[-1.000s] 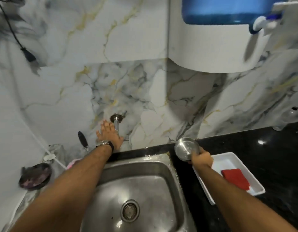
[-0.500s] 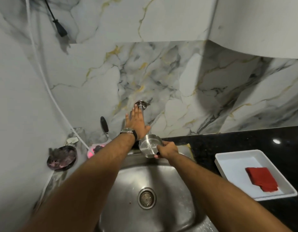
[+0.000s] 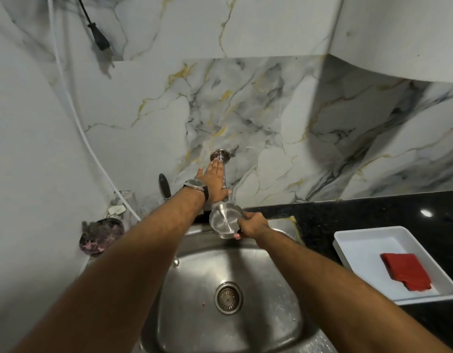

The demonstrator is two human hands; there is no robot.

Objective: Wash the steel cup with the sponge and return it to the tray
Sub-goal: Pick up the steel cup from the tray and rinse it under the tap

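My right hand (image 3: 251,226) grips the steel cup (image 3: 225,220) by its right side, its mouth facing me, over the back rim of the steel sink (image 3: 279,324). The cup hangs just under the wall tap (image 3: 221,164). My left hand (image 3: 215,183), with a watch on the wrist, lies on the tap, fingers stretched along it and thumb under its end. The red sponge (image 3: 405,271) lies flat in the white tray (image 3: 352,240) on the black counter at the right.
A dark scrub pad in a small dish (image 3: 102,235) sits left of the sink. A black-handled tool (image 3: 164,186) leans against the marble wall. A white hose (image 3: 75,118) and a black cable (image 3: 96,34) hang on the left. The sink drain (image 3: 228,298) lies below the cup.
My right hand has carried the cup from beside the tray leftwards to under the tap. My left hand has stayed on the tap. The view has tilted down and left.
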